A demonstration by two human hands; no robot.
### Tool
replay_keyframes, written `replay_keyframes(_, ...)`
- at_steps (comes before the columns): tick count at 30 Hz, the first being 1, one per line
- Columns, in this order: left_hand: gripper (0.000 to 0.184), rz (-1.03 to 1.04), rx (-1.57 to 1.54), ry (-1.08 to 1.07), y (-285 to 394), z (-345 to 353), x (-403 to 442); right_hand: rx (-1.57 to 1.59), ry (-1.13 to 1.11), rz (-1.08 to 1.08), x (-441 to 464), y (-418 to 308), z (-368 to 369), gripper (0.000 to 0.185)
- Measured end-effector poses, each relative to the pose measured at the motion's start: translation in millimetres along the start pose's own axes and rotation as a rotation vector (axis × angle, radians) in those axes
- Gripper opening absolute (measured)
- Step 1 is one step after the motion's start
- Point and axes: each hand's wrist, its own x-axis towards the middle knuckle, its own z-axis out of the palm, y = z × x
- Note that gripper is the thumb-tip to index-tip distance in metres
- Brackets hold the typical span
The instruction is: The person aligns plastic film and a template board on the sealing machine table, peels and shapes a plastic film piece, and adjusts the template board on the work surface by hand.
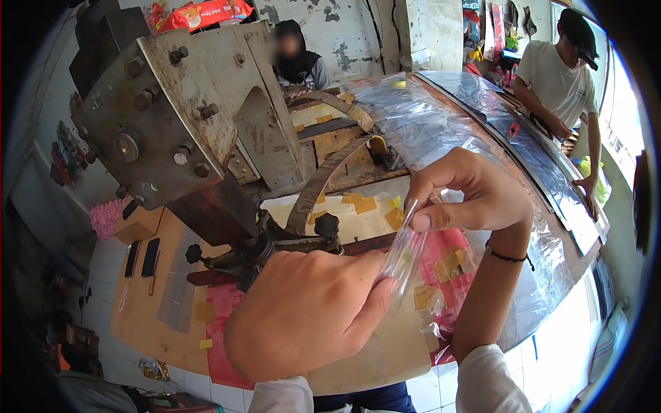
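Observation:
A clear plastic piece (405,255), folded or rolled into a narrow strip, is stretched between my two hands in front of the machine. My left hand (313,303) pinches its lower part between thumb and curled fingers. Higher up and to the right, my right hand (475,193) grips the top end between thumb and fingertips, the wrist bent and wearing a dark bracelet. Beneath the hands lies a red sheet (441,261) with yellow tape pieces on the wooden table (372,358).
A heavy metal press (200,110) with black knobs stands at the left. Two phones (149,258) lie on the table's left part. Clear plastic sheets (427,117) cover the back right. One person (299,58) is behind the press; another (561,82) handles sheets at the right.

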Motion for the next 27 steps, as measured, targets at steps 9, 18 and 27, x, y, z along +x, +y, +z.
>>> replay_keyframes(9, 0.016, 0.006, -0.026, 0.022, -1.1, 1.6, -0.7, 0.037, 0.203, -0.131, -0.8, 3.4, -1.1, 0.015)
replay_keyframes(18, 0.015, 0.037, -0.142, 0.212, 2.6, -13.1, -10.6, 0.14, -0.161, -0.083, -4.8, 6.6, -6.5, 0.026)
replay_keyframes(27, 0.014, 0.099, -0.464, 0.539, -4.0, -25.3, -42.3, -0.041, -0.359, 0.124, 10.8, -17.4, 19.8, 0.026)
